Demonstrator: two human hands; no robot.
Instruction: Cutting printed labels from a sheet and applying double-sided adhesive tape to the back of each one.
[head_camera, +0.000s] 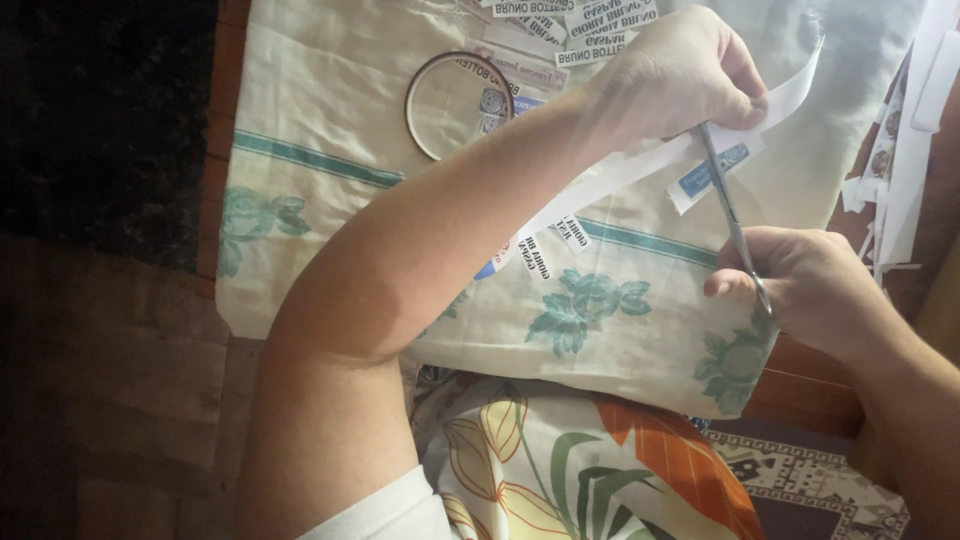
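My left hand (678, 80) pinches a long white paper strip (640, 165) that curls up past my fingers at the top right. My right hand (815, 290) grips a pair of metal scissors (730, 215), blades pointing up into the strip just below my left fingers. A small printed label (715, 172) with a blue patch lies under the blades. Both hands work over a cream cloth (330, 110) with green stripes and green flowers.
A thin metal ring (412, 100) lies on the cloth at upper centre. Several cut printed labels (580, 30) sit at the top, two more (545, 250) under my forearm. Paper scraps (900, 170) pile at the right. Leaf-patterned fabric (560, 460) covers my lap.
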